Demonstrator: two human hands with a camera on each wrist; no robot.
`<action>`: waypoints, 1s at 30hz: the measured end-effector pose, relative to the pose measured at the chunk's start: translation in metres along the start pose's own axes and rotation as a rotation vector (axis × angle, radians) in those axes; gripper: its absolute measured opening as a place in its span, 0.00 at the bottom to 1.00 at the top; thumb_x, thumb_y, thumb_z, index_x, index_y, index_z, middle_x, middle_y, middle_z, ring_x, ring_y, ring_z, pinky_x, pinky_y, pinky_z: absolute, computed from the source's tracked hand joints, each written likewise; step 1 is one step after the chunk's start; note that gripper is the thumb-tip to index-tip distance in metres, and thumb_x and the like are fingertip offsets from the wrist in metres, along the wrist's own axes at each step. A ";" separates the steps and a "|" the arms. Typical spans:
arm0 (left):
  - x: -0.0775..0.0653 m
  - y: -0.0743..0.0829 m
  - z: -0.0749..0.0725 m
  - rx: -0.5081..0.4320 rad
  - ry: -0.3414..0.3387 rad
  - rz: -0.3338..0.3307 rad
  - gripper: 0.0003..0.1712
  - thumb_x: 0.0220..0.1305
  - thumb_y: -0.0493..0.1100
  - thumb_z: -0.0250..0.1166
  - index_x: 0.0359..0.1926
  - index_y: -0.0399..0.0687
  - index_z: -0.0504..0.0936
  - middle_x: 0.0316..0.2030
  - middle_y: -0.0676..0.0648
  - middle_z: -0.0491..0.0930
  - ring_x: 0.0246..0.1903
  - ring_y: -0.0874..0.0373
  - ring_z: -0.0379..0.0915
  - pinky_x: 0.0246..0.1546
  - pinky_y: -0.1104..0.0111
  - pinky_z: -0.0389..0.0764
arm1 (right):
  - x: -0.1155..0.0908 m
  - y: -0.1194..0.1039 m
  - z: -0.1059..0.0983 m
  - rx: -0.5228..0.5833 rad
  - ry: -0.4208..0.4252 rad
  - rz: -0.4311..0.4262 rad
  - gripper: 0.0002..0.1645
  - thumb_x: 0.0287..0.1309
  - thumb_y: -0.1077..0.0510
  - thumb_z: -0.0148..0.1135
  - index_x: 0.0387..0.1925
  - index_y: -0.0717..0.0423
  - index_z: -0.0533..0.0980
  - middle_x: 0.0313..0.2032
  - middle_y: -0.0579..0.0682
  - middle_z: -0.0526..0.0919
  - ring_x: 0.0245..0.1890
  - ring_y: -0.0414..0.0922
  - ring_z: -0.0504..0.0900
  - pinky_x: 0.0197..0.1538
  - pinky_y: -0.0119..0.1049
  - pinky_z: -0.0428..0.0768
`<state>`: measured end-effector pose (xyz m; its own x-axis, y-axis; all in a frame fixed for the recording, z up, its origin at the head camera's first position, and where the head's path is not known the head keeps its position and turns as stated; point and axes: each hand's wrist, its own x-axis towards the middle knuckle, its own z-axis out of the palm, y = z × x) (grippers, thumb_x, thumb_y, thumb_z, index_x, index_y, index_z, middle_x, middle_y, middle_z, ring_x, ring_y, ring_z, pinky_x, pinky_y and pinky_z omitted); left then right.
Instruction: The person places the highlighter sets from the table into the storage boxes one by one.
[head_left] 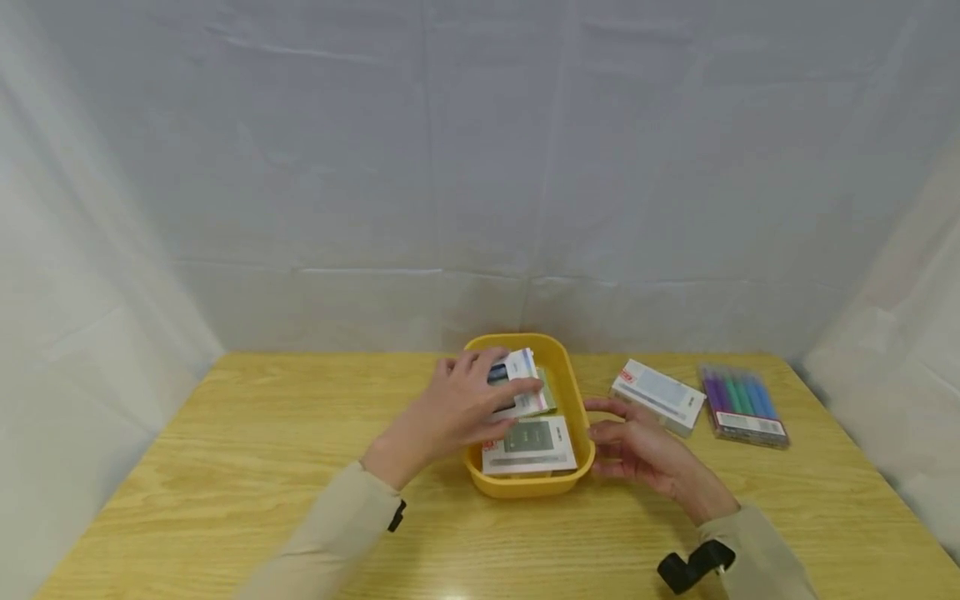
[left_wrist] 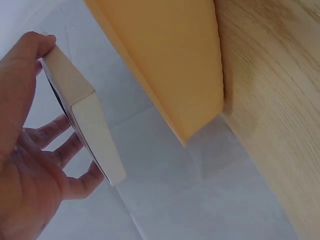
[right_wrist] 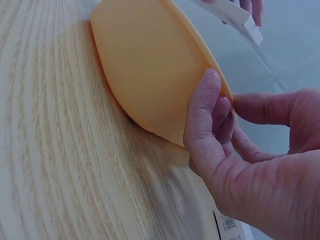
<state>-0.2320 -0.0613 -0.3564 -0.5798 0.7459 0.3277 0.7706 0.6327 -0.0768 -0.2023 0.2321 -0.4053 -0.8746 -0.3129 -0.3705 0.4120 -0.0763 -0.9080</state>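
My left hand (head_left: 468, 400) grips a small white box (head_left: 525, 367) by its edges, above the far part of a yellow plastic basket (head_left: 570, 379). In the left wrist view the box (left_wrist: 97, 135) is tilted, with the thumb at one end and the fingers along its back. My right hand (head_left: 637, 450) is at the basket's right side. The right wrist view shows its fingers (right_wrist: 202, 110) bent around the basket's rim, pinching it. Inside the basket lies a white box with a grey-green panel (head_left: 528, 442); a greenish item (head_left: 547, 387) is partly hidden behind the held box.
Right of the basket, a white box (head_left: 660, 396) lies on the wooden table (head_left: 285, 442). Beside it is a clear pack of purple, green and blue pens (head_left: 742, 404). White sheeting (head_left: 480, 167) hangs behind the table and at both sides.
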 end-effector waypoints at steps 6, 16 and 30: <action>0.004 0.009 0.004 -0.010 -0.020 0.012 0.29 0.71 0.59 0.63 0.71 0.75 0.70 0.70 0.39 0.68 0.63 0.40 0.71 0.49 0.45 0.78 | -0.001 0.001 -0.001 0.016 -0.003 0.008 0.37 0.70 0.62 0.56 0.75 0.59 0.54 0.46 0.48 0.84 0.40 0.43 0.86 0.43 0.38 0.88; 0.009 0.020 0.015 -0.100 -0.134 -0.004 0.29 0.73 0.60 0.60 0.72 0.77 0.68 0.73 0.41 0.65 0.65 0.41 0.69 0.54 0.45 0.77 | -0.001 0.000 0.000 0.006 -0.008 0.016 0.36 0.71 0.61 0.55 0.75 0.58 0.55 0.48 0.48 0.84 0.42 0.43 0.86 0.44 0.39 0.88; 0.008 0.025 0.027 -0.137 -0.232 -0.018 0.30 0.73 0.63 0.59 0.73 0.79 0.67 0.73 0.42 0.65 0.66 0.42 0.69 0.60 0.41 0.75 | -0.002 0.001 -0.001 0.026 -0.051 -0.010 0.37 0.71 0.61 0.56 0.75 0.59 0.54 0.47 0.49 0.84 0.43 0.44 0.87 0.43 0.38 0.88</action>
<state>-0.2242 -0.0341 -0.3814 -0.6269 0.7724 0.1023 0.7789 0.6242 0.0604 -0.2005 0.2332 -0.4052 -0.8648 -0.3597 -0.3505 0.4103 -0.1036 -0.9060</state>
